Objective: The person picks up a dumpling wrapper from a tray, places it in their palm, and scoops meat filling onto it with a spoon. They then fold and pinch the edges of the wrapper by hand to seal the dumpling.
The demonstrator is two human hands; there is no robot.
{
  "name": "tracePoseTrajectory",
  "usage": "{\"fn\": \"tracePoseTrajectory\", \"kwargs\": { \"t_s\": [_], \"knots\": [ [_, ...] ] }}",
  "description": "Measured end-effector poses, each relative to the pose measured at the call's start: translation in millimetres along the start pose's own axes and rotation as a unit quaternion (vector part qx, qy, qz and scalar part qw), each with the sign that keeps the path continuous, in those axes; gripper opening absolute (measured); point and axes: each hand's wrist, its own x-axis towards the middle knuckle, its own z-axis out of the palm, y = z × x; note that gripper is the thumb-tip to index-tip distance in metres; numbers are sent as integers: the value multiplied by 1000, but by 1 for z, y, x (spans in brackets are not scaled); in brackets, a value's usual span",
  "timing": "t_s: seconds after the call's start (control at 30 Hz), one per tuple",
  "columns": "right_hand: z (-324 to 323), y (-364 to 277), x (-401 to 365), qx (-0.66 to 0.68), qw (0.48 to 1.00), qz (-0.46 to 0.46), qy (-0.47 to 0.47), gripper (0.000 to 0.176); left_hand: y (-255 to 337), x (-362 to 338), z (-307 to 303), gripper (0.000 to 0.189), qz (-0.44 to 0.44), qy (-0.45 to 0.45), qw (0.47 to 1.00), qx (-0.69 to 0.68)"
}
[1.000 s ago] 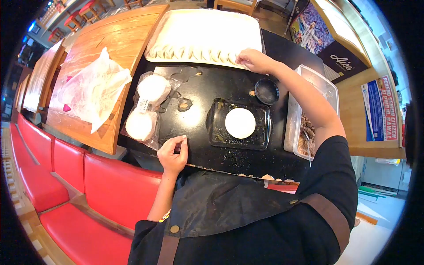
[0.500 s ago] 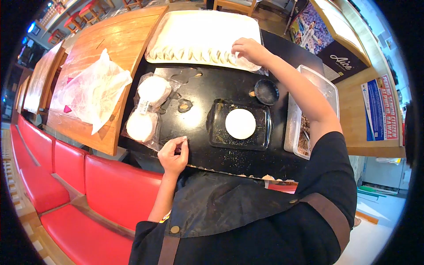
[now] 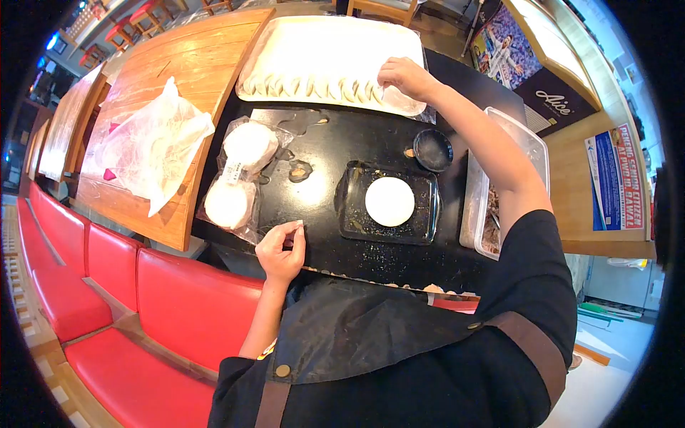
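Restaurant-like room, wooden floor and red stools at the far end; red padded bench seating [image 3: 196, 303] along the left. Wooden table [image 3: 193, 53] stands beside the black table [image 3: 328, 146] used as worktop. Largest container: white tray [image 3: 328, 50], far side of the black table, one row of crescent dumplings [image 3: 314, 88] lined along its near edge. Next, crumpled clear plastic [image 3: 160, 150], spread over the wooden table. Clear plastic tub [image 3: 477, 192], right side, partly covered by the right arm: brown crumbly filling [image 3: 491, 221] visible in its near part. Black tray [image 3: 424, 207], nearer the body: holds one smooth white disc [image 3: 389, 202], lying flat; pale specks on tray and on tabletop in front of it. Two plastic-wrapped packs [image 3: 250, 145] of white rounds lie at the left edge of the black table. Right hand [image 3: 401, 77] is over the right end of the white tray, fingers drawn narrowly together beside the last dumplings; cannot tell whether a piece is pinched. Left hand [image 3: 282, 250] at near edge of the black table, fingers curled, thumb close; contents, if any, not discernible. Smallest container: round black bowl [image 3: 428, 165], just behind the black tray; contents unclear.
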Motion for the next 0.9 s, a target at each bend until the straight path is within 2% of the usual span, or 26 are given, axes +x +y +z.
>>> {"fn": "tracePoseTrajectory", "kwargs": {
  "t_s": [0.2,0.3,0.47,0.57,0.7,0.77,0.9],
  "knots": [
    [1,-2,0,43,999,5,16,6,0,0,0,7,-4,0,1000,-1],
    [-1,-1,0,55,998,21,-34,5,4,1,-1,6,-13,-7,1000,2],
    [0,4,10,41,998,11,38,19,2,0,-1,6,-14,-12,1000,6],
    [2,-5,21,113,993,12,13,21,-1,0,0,7,7,-3,1000,18],
    [4,-15,27,100,995,-9,-19,19,-2,-2,1,6,-16,3,1000,4],
    [8,-13,28,114,992,18,-57,13,-1,-1,1,6,-19,4,1000,5],
    [11,-4,28,103,992,33,-69,8,-1,-1,0,6,-15,0,1000,-2]
  ]
}}
